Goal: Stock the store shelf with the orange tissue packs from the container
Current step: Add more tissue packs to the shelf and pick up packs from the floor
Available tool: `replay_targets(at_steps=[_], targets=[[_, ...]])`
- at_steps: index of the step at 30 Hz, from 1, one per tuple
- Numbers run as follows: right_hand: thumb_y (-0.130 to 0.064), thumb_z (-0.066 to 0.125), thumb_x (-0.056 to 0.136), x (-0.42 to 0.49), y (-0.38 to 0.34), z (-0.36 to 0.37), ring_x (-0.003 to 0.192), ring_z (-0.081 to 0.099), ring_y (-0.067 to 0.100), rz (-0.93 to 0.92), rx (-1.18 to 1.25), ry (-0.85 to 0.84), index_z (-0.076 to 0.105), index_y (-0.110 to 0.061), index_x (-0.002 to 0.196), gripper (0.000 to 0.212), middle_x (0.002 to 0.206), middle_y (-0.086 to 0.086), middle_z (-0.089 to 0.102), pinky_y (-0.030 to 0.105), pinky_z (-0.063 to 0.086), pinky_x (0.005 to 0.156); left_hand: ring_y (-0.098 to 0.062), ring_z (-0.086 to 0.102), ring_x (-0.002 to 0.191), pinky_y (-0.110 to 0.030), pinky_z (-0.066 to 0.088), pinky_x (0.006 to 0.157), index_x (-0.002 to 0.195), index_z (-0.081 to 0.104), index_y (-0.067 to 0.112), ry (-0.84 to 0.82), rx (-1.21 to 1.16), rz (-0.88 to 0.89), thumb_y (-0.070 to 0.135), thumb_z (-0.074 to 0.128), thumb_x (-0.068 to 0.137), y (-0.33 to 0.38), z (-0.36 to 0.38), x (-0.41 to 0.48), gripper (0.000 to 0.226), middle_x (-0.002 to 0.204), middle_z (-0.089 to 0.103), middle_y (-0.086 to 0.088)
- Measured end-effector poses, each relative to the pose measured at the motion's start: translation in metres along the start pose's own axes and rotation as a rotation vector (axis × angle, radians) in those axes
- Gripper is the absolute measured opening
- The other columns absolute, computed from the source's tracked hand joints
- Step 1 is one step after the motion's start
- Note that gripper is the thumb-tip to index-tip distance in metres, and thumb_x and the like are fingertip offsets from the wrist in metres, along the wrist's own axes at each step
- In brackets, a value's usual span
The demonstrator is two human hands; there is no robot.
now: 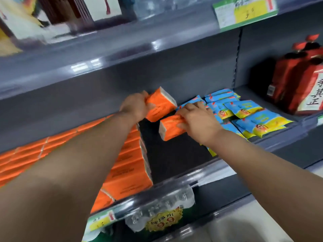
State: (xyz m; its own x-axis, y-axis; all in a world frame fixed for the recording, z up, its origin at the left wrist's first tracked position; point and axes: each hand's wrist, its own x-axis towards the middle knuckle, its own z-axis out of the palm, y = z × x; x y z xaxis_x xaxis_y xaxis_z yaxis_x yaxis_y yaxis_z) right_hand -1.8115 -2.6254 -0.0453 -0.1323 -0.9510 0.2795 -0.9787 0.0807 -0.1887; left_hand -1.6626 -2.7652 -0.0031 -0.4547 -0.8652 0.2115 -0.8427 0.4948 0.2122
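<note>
Orange tissue pack (pixel 160 103) sat tilted in your left hand (pixel 135 106), fingers curled round its near end, raised above the shelf (pixel 174 154). Your right hand (pixel 197 119) gripped a second orange pack (pixel 172 128) just below it (right beside the blue-and-yellow sachets (pixel 253 117)). Stacked orange packs (pixel 129 168) filled the shelf's left side.
</note>
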Motion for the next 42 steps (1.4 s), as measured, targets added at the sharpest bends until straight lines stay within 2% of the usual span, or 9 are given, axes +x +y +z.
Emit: replay_targets(at_steps=[5, 9, 14, 19, 22, 25, 30, 36, 42], targets=[[-0.038, 0.055, 0.092, 0.041, 0.000, 0.026, 0.123, 0.036, 0.027, -0.054, 0.004, -0.021, 0.048, -0.025, 0.132, 0.043, 0.130, 0.001, 0.047, 0.042, 0.038, 0.098, -0.029, 0.056, 0.112, -0.034, 0.046, 0.092, 0.115, 0.057, 0.019, -0.085, 0.100, 0.018, 0.036, 0.069, 0.084, -0.020, 0.025, 0.040, 0.038, 0.116, 0.062, -0.009], [-0.038, 0.053, 0.093, 0.052, 0.002, 0.045, 0.124, 0.035, 0.025, -0.057, 0.029, -0.049, 0.047, -0.024, 0.132, 0.042, 0.130, 0.001, 0.046, 0.041, 0.035, 0.099, -0.031, 0.054, 0.114, -0.038, 0.045, 0.091, 0.117, 0.053, 0.017, -0.057, 0.249, 0.054, 0.040, 0.067, 0.084, -0.025, 0.044, 0.057, 0.042, 0.120, 0.060, -0.011], [-0.039, 0.053, 0.093, 0.059, 0.005, 0.055, 0.126, 0.034, 0.025, -0.049, 0.032, -0.071, 0.046, -0.026, 0.132, 0.042, 0.131, 0.000, 0.045, 0.040, 0.034, 0.100, -0.035, 0.053, 0.117, -0.041, 0.046, 0.092, 0.118, 0.054, 0.013, -0.039, 0.373, 0.036, 0.035, 0.069, 0.083, -0.037, 0.055, 0.069, 0.044, 0.124, 0.057, -0.015], [-0.038, 0.054, 0.092, 0.069, -0.003, 0.061, 0.125, 0.035, 0.025, -0.050, 0.020, -0.069, 0.047, -0.024, 0.130, 0.041, 0.130, 0.001, 0.045, 0.040, 0.035, 0.099, -0.036, 0.054, 0.117, -0.040, 0.045, 0.097, 0.124, 0.052, 0.009, -0.018, 0.229, 0.016, 0.023, 0.074, 0.079, -0.049, 0.050, 0.066, 0.052, 0.123, 0.059, -0.019], [-0.037, 0.055, 0.092, 0.083, -0.015, 0.065, 0.125, 0.036, 0.026, -0.031, 0.042, -0.067, 0.047, -0.022, 0.131, 0.042, 0.130, 0.003, 0.046, 0.042, 0.036, 0.099, -0.036, 0.057, 0.114, -0.038, 0.046, 0.095, 0.124, 0.055, 0.010, 0.107, 0.082, 0.002, 0.016, 0.066, 0.085, -0.061, 0.029, 0.059, 0.041, 0.120, 0.062, -0.020], [-0.032, 0.056, 0.092, 0.103, -0.031, 0.074, 0.124, 0.035, 0.028, -0.010, 0.055, -0.076, 0.047, -0.020, 0.132, 0.043, 0.133, 0.007, 0.042, 0.043, 0.034, 0.100, -0.037, 0.058, 0.110, -0.038, 0.047, 0.092, 0.120, 0.059, 0.012, 0.179, 0.054, 0.006, 0.012, 0.057, 0.089, -0.075, 0.011, 0.050, 0.031, 0.118, 0.063, -0.019], [-0.019, 0.048, 0.093, 0.126, -0.053, 0.083, 0.126, 0.028, 0.037, 0.081, 0.143, -0.030, 0.043, -0.027, 0.136, 0.044, 0.146, 0.013, 0.019, 0.045, 0.032, 0.105, -0.036, 0.059, 0.109, -0.038, 0.048, 0.092, 0.118, 0.060, 0.014, 0.163, 0.069, 0.021, 0.013, 0.053, 0.091, -0.091, 0.003, 0.037, 0.028, 0.116, 0.065, -0.017], [-0.009, 0.049, 0.090, 0.137, -0.065, 0.091, 0.128, 0.029, 0.035, 0.079, 0.305, -0.052, 0.045, -0.024, 0.124, 0.038, 0.144, 0.013, 0.019, 0.045, 0.035, 0.105, -0.033, 0.060, 0.108, -0.037, 0.048, 0.092, 0.114, 0.062, 0.012, 0.148, 0.039, 0.048, 0.010, 0.052, 0.091, -0.096, 0.005, 0.032, 0.026, 0.114, 0.065, -0.015], [0.004, 0.047, 0.088, 0.136, -0.070, 0.103, 0.140, 0.015, 0.037, 0.110, 0.275, -0.031, 0.030, -0.020, 0.140, 0.059, 0.147, 0.017, 0.013, 0.044, 0.031, 0.111, -0.028, 0.060, 0.107, -0.037, 0.049, 0.094, 0.111, 0.063, 0.012, 0.142, 0.009, 0.070, 0.007, 0.051, 0.090, -0.096, 0.007, 0.027, 0.025, 0.119, 0.061, -0.011]])
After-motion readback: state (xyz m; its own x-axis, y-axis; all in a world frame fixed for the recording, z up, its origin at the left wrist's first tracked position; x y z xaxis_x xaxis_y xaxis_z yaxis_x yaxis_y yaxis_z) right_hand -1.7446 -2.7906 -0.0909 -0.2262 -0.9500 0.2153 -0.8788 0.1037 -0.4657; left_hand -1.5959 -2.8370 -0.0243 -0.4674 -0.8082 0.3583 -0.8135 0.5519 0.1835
